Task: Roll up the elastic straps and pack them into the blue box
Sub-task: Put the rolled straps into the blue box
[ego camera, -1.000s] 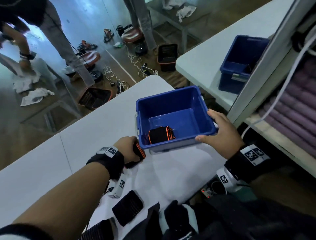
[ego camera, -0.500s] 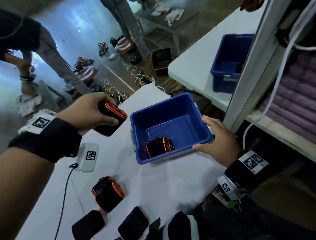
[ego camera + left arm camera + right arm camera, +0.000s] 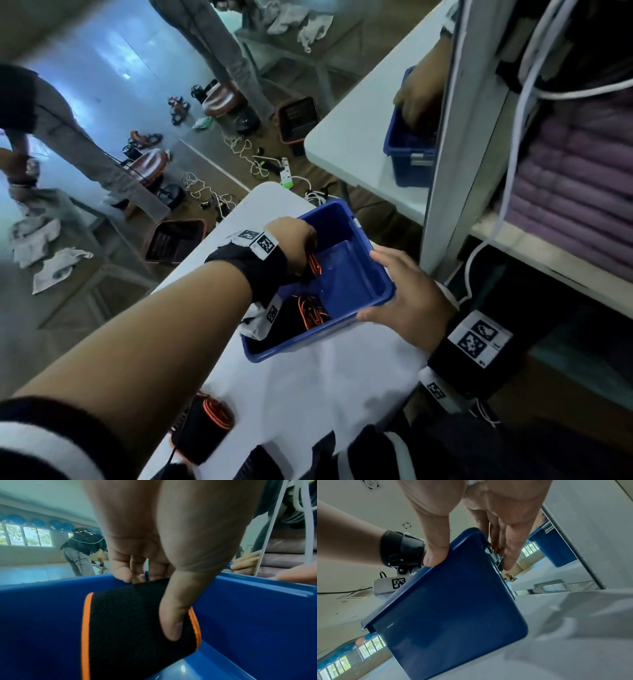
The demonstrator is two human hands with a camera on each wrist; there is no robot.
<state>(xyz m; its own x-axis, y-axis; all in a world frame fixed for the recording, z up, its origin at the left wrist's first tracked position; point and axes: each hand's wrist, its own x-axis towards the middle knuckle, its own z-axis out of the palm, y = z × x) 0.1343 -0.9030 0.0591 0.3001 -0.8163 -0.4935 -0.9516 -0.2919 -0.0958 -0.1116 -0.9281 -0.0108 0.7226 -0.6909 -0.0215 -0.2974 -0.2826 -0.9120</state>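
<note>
1. We have a rolled strap [image 3: 137,622], black mesh with orange edging, gripped in our left hand [image 3: 291,240]. In the left wrist view the thumb presses across its front face and the fingers curl behind its top edge, so the hand is closed firmly around the roll. The roll is already below the rim of the blue box [image 3: 373,291], at the box's far-left side, and looks to hang just above the floor rather than rest on it.

2. Another rolled strap [image 3: 308,310] lies on the box floor at the near-left corner, partly hidden by our left wrist. We count that one as packed.

3. Our right hand [image 3: 411,301] steadies the box at its near-right corner: the thumb hooks over the rim, and the fingers lie fairly straight along the right outer wall, as the right wrist view shows. The box looks tipped up off the white table [image 3: 325,387], though we cannot tell by how much.

4. Outward on the table, nearer to us and to the left, a third roll [image 3: 205,428] waits outside the box. Dark shapes along the bottom edge may be more straps; they are too cut off to say.

5. Our judgement: one strap packed, one about to be released, at least one left to carry over.
</note>
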